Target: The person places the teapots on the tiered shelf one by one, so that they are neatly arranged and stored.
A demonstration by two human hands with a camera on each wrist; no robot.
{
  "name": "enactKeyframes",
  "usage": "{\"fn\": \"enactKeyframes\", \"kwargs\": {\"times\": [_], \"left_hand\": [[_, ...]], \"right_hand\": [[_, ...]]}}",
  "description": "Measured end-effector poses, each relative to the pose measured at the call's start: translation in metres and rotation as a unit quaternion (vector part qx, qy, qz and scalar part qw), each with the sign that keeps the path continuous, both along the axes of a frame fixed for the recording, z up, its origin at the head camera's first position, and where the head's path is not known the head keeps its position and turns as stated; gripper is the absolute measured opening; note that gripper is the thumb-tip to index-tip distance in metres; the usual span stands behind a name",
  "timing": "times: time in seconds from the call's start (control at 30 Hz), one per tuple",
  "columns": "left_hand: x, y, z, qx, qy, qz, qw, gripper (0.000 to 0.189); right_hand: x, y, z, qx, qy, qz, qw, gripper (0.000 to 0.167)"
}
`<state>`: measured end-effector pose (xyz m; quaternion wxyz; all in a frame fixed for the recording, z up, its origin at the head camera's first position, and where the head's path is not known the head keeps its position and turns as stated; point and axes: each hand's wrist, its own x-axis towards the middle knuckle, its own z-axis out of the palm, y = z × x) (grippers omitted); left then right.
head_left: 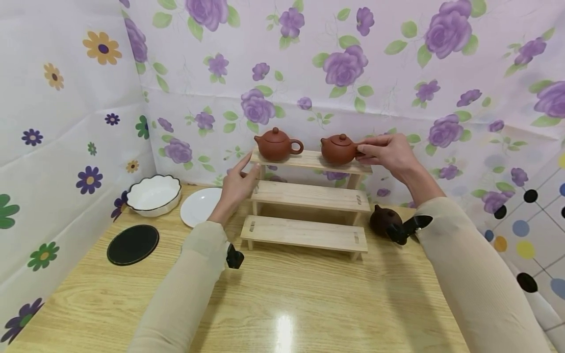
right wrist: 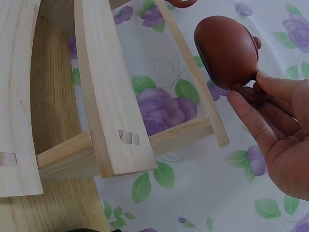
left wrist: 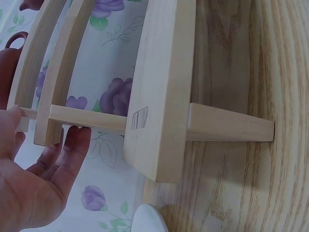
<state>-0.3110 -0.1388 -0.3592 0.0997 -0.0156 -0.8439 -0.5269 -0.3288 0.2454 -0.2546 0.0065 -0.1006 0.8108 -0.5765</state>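
Observation:
A three-step wooden stand [head_left: 304, 193] rises from the table. My left hand [head_left: 237, 187] holds the left end of its top step, with the thumb by the board and the other fingers behind the side strut in the left wrist view. On that step's left part sits a reddish-brown teapot [head_left: 275, 145], handle to the right. A second reddish-brown teapot [head_left: 339, 150] is at the step's right part, its handle pinched between the thumb and fingers of my right hand [head_left: 390, 153]. In the right wrist view this teapot [right wrist: 227, 53] appears tilted; whether its base touches the board I cannot tell.
A dark brown teapot [head_left: 385, 220] stands on the table right of the stand, partly behind the right wrist camera. To the left are a white scalloped bowl [head_left: 154, 196], a white plate [head_left: 199, 207] and a round black mat [head_left: 133, 244]. Flowered sheeting [head_left: 309, 73] backs the table.

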Motion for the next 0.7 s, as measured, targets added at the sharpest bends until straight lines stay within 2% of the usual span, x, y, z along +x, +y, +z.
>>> {"fn": "enactKeyframes", "kwargs": {"times": [0.7], "left_hand": [[-0.0009, 0.0011, -0.0005, -0.002, 0.000, 0.002, 1.0000, 0.057]], "right_hand": [[-0.0054, 0.0033, -0.0042, 0.008, -0.019, 0.011, 0.9997, 0.045]]}}
